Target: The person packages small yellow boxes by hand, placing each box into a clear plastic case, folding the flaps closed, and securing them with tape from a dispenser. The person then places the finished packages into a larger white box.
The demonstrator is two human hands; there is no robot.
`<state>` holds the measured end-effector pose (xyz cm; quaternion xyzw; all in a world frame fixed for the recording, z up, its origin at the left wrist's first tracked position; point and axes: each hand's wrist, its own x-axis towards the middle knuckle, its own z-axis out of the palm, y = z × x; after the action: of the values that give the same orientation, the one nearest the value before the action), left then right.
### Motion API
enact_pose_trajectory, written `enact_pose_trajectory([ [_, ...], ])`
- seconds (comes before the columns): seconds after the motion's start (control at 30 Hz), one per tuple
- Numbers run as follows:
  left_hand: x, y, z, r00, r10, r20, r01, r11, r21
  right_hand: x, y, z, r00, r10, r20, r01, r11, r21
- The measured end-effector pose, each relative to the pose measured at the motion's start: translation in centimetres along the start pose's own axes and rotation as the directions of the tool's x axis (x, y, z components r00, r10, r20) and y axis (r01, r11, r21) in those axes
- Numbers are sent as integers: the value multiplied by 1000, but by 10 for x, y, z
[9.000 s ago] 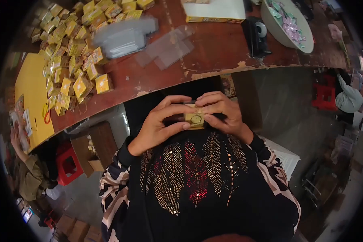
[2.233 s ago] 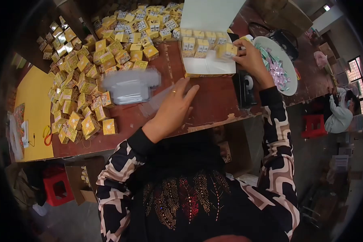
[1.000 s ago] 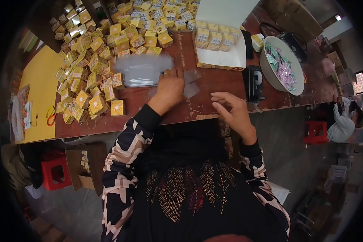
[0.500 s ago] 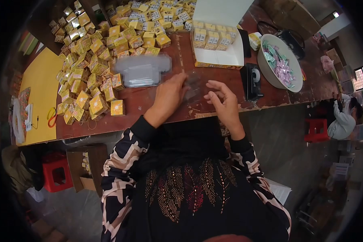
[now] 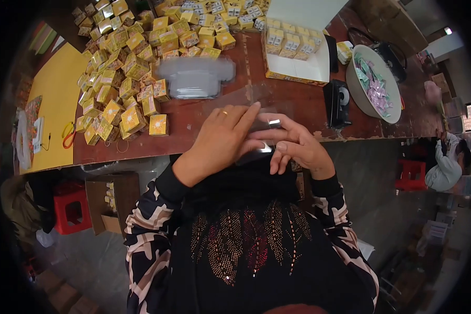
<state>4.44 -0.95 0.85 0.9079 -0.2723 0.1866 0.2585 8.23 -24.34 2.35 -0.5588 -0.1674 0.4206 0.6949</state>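
My left hand [image 5: 217,138] and my right hand [image 5: 298,144] meet over the table's front edge. Between them is a clear plastic sheet [image 5: 262,148], mostly hidden by my fingers and seen by its glints. My left fingers lie together over its left side, while those of my right hand curl round its right side. Behind my left hand a stack of clear plastic sheets [image 5: 193,81], like flattened box blanks, lies on the red table [image 5: 157,146]. Left of the stack sits a heap of small yellow boxes [image 5: 133,118].
An open carton [image 5: 298,76] with rows of small boxes stands at the back. A black tape dispenser [image 5: 337,107] and a pale bowl [image 5: 361,99] of green and purple sachets are at the right. Scissors [image 5: 68,134] lie far left. Another person [image 5: 445,162] sits at far right.
My left hand has brought a clear plastic sheet from beside the stack towards me. My right hand has closed in from the right and now takes its other side. The view has shifted slightly.
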Motion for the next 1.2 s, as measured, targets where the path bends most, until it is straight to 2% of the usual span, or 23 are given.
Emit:
enact_pose_trajectory([
  [0.03,-6,4,-1,1000,-12,-3,12,1000,1,0,1,1,1000,-1,19,0,997,82],
  [0.1,-19,13,-2,998,-40,41,32,986,164,1,0,12,999,46,19,-47,997,55],
  [0.23,-49,10,2,991,-132,19,127,977,173,9,-6,28,977,168,131,-163,986,-46],
  [0.27,-56,12,-1,991,-131,8,129,987,93,10,-10,28,970,170,174,-164,985,-46],
  [0.33,-71,11,-9,989,-149,-12,149,989,25,11,-27,26,985,91,146,-67,985,-159],
  [0.37,-82,11,-17,977,-201,-69,196,978,-77,18,-30,18,988,-132,79,149,951,-270],
  [0.4,-92,12,-25,960,-253,-121,229,956,-183,27,-30,5,962,-273,-6,265,939,-219],
  [0.43,-99,14,-36,957,-262,-125,238,955,-179,41,-30,0,909,-404,-102,383,906,-179],
  [0.47,-106,16,-50,893,-433,-124,357,848,-393,56,-24,4,853,-469,-229,357,845,-399],
  [0.5,-115,18,-61,807,-586,-81,436,682,-587,74,-17,17,855,-468,-225,358,845,-398],
  [0.53,-127,17,-65,715,-693,-94,411,525,-745,93,-7,33,864,-479,-157,337,781,-526],
  [0.6,-140,10,-82,529,-826,-193,247,368,-896,125,14,67,870,-493,-13,334,610,-718],
  [0.63,-152,2,-89,445,-865,-233,209,353,-912,138,24,83,867,-494,64,352,517,-781],
  [0.67,-165,-5,-98,391,-880,-268,177,358,-917,152,36,95,870,-488,71,355,520,-777],
  [0.7,-173,-10,-104,337,-891,-304,143,367,-919,168,49,104,809,-567,154,415,366,-833],
  [0.73,-175,-8,-108,169,-930,-326,164,352,-921,180,60,108,736,-631,245,458,199,-866],
  [0.87,-181,-10,-112,125,-929,-348,189,366,-911,199,81,108,785,-566,251,415,180,-892],
  [0.93,-180,-10,-106,247,-925,-289,184,338,-923,189,65,98,973,-226,53,212,771,-601],
  [0.97,-177,-11,-102,244,-926,-289,196,339,-920,186,63,85,985,-156,70,170,859,-483],
  [1.0,-176,-13,-98,250,-927,-279,189,330,-925,179,58,74,986,-153,58,162,856,-491],
  [1.03,-175,-16,-93,289,-927,-240,194,303,-933,170,51,63,993,-78,90,95,976,-196],
  [1.07,-172,-18,-88,330,-922,-201,199,276,-940,160,45,56,990,-23,141,7,993,116],
  [1.2,-153,-18,-77,392,-914,-101,155,174,-973,123,35,31,969,-126,212,46,937,347],
])
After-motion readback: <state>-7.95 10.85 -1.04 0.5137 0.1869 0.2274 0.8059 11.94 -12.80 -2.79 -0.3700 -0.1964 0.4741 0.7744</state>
